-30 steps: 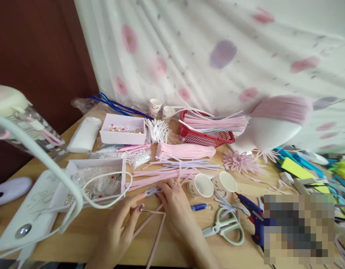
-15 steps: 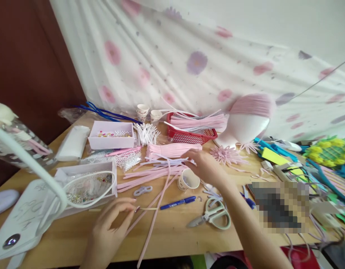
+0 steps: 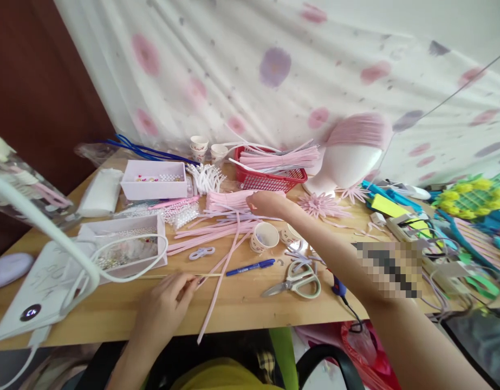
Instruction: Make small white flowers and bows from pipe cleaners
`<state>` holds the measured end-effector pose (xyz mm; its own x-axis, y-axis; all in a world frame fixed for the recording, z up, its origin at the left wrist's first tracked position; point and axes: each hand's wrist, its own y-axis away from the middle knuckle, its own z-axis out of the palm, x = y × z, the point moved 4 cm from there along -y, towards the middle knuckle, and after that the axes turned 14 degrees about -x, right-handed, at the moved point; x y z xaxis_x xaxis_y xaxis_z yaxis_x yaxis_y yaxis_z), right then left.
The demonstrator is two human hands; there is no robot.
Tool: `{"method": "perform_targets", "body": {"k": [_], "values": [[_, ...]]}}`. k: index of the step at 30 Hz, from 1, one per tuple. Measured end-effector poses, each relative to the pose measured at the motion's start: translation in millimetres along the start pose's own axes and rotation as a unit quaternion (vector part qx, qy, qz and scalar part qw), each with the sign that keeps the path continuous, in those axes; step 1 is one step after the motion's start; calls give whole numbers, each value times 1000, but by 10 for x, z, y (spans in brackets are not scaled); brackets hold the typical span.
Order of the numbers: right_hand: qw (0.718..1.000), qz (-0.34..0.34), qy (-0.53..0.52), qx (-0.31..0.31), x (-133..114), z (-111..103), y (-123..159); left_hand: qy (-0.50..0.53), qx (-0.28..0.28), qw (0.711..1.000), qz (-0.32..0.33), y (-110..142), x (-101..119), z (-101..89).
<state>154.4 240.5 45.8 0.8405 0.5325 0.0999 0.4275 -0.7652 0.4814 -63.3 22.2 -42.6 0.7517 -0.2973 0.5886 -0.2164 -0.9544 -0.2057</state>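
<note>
Low at the front of the table, my left hand (image 3: 166, 303) is closed, thumb and fingers pinching a thin pale stick (image 3: 211, 274). The stick shows on both sides of the hand, and its right end meets two crossing pink pipe cleaners (image 3: 217, 292). My right hand (image 3: 266, 203) reaches farther back, its fingers curled down on a bundle of pink pipe cleaners (image 3: 221, 200); the fingertips are partly hidden. Loose pink pipe cleaners (image 3: 205, 238) lie in front of that bundle. Just nearer stands a paper cup (image 3: 264, 238).
Scissors (image 3: 294, 281) and a blue pen (image 3: 250, 267) lie between my arms. At the left are a white box of beads (image 3: 162, 244), a second box (image 3: 154, 187) and a lamp arm (image 3: 50, 227). Behind stand a red basket (image 3: 270, 181) and a white head form (image 3: 347, 157).
My right hand has moved from the lavender strips back to the pink bundle, its fingers now more curled. My left hand still pinches the stick, with its fingers closer together. The view has shifted.
</note>
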Motion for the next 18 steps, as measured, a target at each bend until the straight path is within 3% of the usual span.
{"method": "perform_targets", "body": {"k": [4,10,14,16,18], "values": [[1000,-2,11,4,107,-129,121,-24,12,1000,5,6,9,-2],[997,23,-2,75,251,-382,446,-56,10,998,-22,-55,-30,-11],[987,41,-24,157,238,-421,864,-76,23,996,-26,-110,-64,21],[967,23,-76,242,204,-366,1106,-88,34,995,-17,-131,-58,35],[953,-5,-97,286,152,-254,1304,-92,39,995,-4,-152,-31,45]]}}
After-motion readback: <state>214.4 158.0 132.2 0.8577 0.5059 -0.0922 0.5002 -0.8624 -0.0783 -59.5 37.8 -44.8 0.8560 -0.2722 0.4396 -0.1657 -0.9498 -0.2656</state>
